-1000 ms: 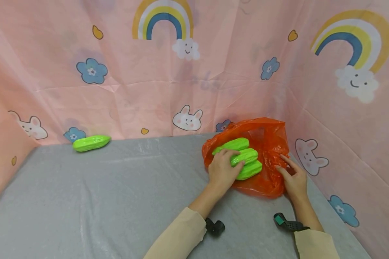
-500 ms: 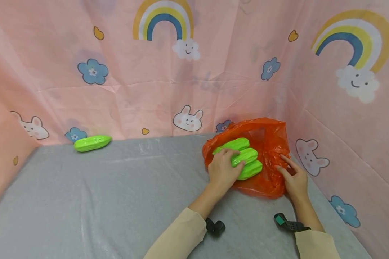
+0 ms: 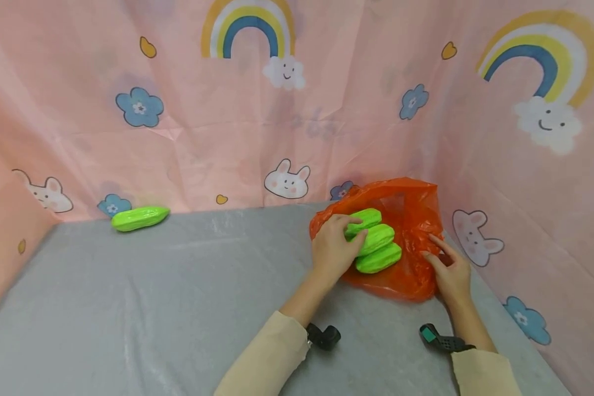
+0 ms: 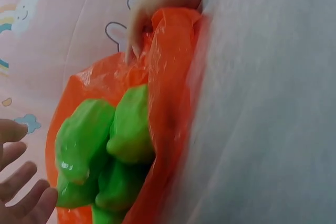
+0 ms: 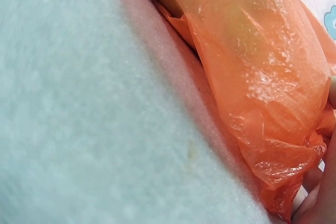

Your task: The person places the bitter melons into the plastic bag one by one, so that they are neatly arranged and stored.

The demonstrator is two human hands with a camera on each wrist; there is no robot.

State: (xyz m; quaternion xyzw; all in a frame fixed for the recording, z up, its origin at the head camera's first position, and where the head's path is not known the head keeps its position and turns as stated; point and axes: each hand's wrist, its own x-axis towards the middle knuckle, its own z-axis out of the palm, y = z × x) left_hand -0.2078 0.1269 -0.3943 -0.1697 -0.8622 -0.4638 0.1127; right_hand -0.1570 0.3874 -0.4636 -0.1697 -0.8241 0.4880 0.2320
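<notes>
Several bright green, ridged, gourd-like vegetables (image 3: 374,240) lie stacked in an orange-red plastic bag (image 3: 416,214), its mouth facing left. Close beside them is my left hand (image 3: 334,247), at the bag's mouth. The left wrist view shows that hand's fingers (image 4: 26,203) spread and loose, with nothing in their grasp; one fingertip is next to a green vegetable (image 4: 84,140). On the bag's far right side, my right hand (image 3: 452,278) pinches the crumpled plastic between thumb and fingers. The right wrist view shows the bunched bag (image 5: 283,156) at that hand's fingers, partly cut off by the frame.
Another green vegetable (image 3: 140,218) lies alone at the back left of the grey-covered table (image 3: 178,308). Pink printed cloth walls (image 3: 218,154) stand behind and on both sides, close to the bag. A black device is strapped to each wrist.
My left hand has drawn back slightly to the left, its fingers coming off the green vegetables, which show more now. The right hand and bag stay almost in place.
</notes>
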